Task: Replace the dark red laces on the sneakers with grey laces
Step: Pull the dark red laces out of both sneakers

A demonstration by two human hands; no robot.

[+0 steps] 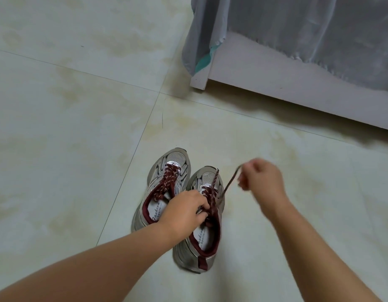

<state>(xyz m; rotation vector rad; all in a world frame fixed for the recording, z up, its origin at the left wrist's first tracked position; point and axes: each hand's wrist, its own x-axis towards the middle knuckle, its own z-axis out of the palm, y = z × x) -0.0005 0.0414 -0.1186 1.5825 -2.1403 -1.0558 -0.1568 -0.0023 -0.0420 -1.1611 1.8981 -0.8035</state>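
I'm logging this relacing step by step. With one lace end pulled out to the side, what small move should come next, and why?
Probably keep drawing the right hand outward: it pinches a taut end of the dark red lace on the right sneaker, while the left hand grips the crossings. The left sneaker is fully laced.

Your left forearm enters from the near left corner and angles toward the centre. Your left hand is palm down, fingers curled and pinching at their tips. Your right forearm enters from the near right and rises to a raised, bent wrist. Your right hand sits farther away and higher than the left, fingers curled into a closed pinch, slightly motion-blurred.
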